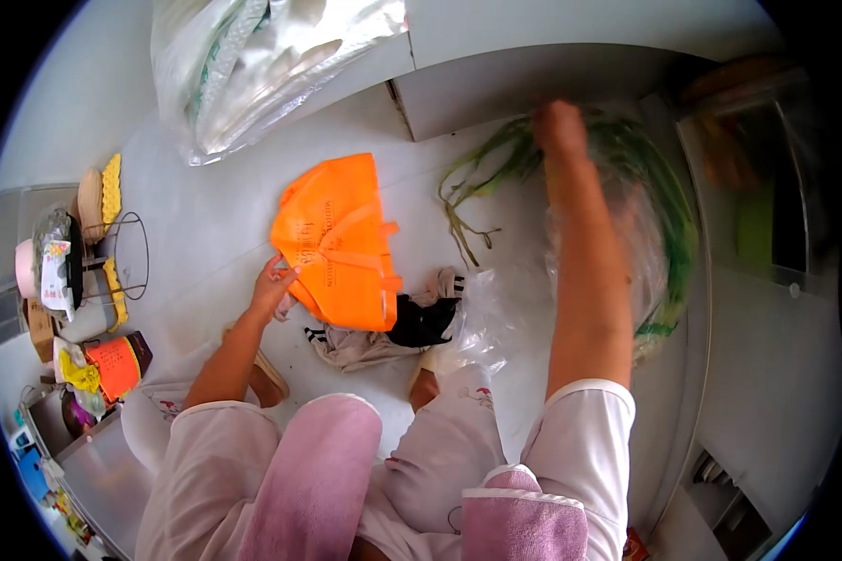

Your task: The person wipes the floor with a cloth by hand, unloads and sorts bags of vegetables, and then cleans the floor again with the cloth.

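Note:
An orange tote bag (337, 248) with dark print and orange handles lies flat on the floor. At its left edge is my left hand (273, 283), with thumb and fingers closed on the fabric. Further right, my right hand (561, 131) is blurred by motion above long green scallion-like stalks (669, 187). Its fingers cannot be made out, nor whether it holds any stalks. Beneath my right forearm a clear plastic bag (641, 271) lies among the greens. Crumpled grey and black cloth (426, 320) pokes out below the tote, beside another thin clear bag (482, 323).
A large clear plastic sack (271, 70) stands at the top left. Grey cabinet fronts (533, 89) bound the floor at the back. To the left are a wire rack (129, 257) and an orange-red box (115, 366). A glass-fronted cabinet (753, 187) is at right.

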`<action>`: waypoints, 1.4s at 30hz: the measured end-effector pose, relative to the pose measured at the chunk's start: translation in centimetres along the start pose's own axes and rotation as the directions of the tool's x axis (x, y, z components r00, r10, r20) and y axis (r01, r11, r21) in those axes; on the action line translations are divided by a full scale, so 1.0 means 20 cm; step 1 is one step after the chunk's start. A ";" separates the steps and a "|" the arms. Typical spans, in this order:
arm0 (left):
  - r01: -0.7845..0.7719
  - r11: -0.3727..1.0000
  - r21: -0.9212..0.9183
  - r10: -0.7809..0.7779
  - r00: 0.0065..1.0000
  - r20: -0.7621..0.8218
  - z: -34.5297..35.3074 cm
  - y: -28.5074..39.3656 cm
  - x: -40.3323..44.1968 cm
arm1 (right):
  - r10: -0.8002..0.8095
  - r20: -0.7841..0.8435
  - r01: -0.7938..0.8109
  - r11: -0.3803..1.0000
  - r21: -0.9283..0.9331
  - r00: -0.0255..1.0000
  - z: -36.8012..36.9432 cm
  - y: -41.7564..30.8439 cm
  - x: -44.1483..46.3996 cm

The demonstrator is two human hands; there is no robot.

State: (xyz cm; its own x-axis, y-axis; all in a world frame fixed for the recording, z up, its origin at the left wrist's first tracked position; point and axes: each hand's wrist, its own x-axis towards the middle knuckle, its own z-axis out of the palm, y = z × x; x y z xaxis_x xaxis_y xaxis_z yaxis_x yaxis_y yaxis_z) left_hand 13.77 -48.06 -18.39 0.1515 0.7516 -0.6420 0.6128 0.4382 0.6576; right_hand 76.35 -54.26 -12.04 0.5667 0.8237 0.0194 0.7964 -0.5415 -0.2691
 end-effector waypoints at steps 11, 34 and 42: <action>0.019 0.999 0.028 -0.017 0.996 -0.090 -0.13 -0.05 -0.07 | 0.254 0.164 -0.162 0.888 -0.430 0.953 0.73 0.18 0.33; -0.013 1.000 -0.011 0.013 0.998 -0.069 -0.12 0.04 -0.17 | 0.273 0.020 -0.189 0.717 -0.671 0.962 0.11 0.15 0.31; -0.201 0.958 0.203 0.275 0.842 -0.464 -0.05 -0.05 -0.07 | 0.311 -0.183 -0.319 0.472 -0.822 0.933 -0.92 -0.06 -0.07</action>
State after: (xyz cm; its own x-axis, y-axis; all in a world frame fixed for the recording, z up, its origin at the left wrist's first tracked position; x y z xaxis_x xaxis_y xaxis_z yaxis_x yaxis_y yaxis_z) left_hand 12.11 -49.00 -17.71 -0.0635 0.9821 -0.1773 0.7141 0.1688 0.6794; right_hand 78.39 -57.87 6.06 0.8149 0.5688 0.1109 0.3687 -0.6565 0.6580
